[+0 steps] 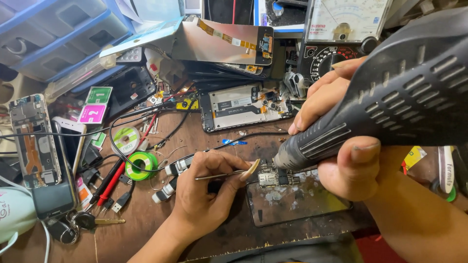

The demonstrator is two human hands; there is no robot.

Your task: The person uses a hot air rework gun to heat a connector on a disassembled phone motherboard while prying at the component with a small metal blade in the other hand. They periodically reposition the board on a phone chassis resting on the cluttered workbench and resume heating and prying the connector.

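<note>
Tweezers (222,174) in left hand (204,195), heat gun (380,102) gripped by right hand (341,122), crowd circuit board (273,178).

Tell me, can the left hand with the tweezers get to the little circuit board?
Probably yes. The left hand holds tweezers whose tips already sit right beside the small circuit board, with nothing between them. The hot-air tool in the right hand comes in from the other side, leaving that way free.

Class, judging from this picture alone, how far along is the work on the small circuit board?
Done: the small circuit board is out and lying on a glass panel. In hand: the right hand aims a black hot-air gun at it, while the left hand holds thin metal tweezers beside it. Left: the opened phone frame is unassembled.
</note>
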